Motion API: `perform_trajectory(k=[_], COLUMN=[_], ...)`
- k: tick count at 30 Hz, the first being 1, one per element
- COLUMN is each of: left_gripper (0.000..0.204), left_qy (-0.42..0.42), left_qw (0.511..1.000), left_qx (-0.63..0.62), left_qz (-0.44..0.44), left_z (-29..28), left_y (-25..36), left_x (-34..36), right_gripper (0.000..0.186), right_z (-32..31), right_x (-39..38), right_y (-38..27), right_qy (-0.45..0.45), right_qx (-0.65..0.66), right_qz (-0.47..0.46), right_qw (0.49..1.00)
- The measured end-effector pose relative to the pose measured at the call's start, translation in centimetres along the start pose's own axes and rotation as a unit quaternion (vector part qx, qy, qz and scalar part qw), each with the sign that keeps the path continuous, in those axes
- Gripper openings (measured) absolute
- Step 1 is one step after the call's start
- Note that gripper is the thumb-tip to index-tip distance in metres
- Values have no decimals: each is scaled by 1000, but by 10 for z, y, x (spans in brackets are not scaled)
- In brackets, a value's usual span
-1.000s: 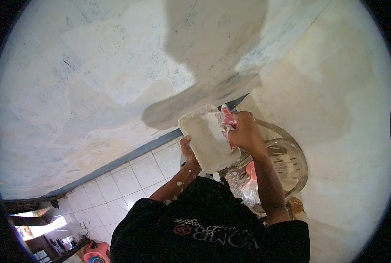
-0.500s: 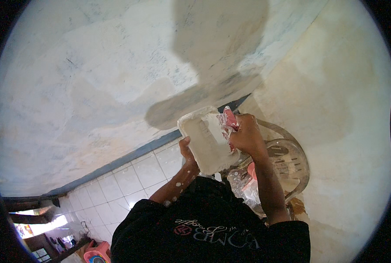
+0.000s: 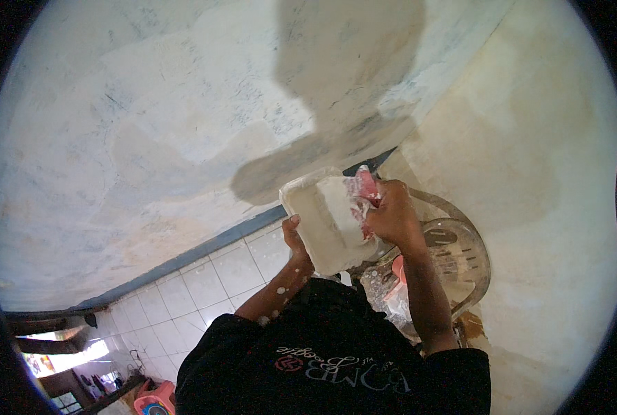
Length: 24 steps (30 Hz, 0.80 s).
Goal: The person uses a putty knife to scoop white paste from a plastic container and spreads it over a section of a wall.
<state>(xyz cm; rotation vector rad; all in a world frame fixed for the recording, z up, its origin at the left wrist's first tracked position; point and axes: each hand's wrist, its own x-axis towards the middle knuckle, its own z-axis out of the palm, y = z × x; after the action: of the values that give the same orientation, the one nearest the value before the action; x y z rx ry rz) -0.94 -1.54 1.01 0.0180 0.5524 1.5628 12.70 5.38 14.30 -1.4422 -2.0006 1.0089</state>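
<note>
1. While the left hand [image 3: 297, 247] clasps the left side of a shallow, rectangular, off-white tray [image 3: 308, 177], its thumb lies on that rim; the fingers beneath are hidden.
2. The right hand [image 3: 393, 216] is closed around a red hand tool [image 3: 368, 185] smeared with white paste, at the tray's right side; paste and fingers mask the tool's full shape.
3. The tray, held in front of the body, has its long axis slanting from far left to near right; the tool lies roughly along its right long side.
4. The key relation, I judge, is across the tray's width: tool and right hand on one side, left hand opposite.
5. Right of the tray stands a grey-brown plastic chair [image 3: 460, 245]; left of it, white floor tiles [image 3: 236, 266].
</note>
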Motion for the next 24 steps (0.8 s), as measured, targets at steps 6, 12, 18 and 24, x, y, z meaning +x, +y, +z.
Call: perform_trajectory(k=[6,12,18,24], left_gripper=[77,79,79,79], left_qy=[-25,12,17,18], left_qw=[1000,999,1000,1000], left_qx=[-3,13,12,-17], left_qz=[7,27,19,0], left_z=[-1,-3,1,-8], left_y=[2,0,0,-2], left_x=[3,0,2,0], right_gripper=[14,17,21,20], right_z=[23,11,19,26], right_x=[-2,-1,-1,-4], right_y=[20,19,14,27], right_qy=[23,40,-2,38], right_qx=[-72,-140,-52,-133], right_qz=[-44,-32,-64,-82], right_qw=[996,989,997,987])
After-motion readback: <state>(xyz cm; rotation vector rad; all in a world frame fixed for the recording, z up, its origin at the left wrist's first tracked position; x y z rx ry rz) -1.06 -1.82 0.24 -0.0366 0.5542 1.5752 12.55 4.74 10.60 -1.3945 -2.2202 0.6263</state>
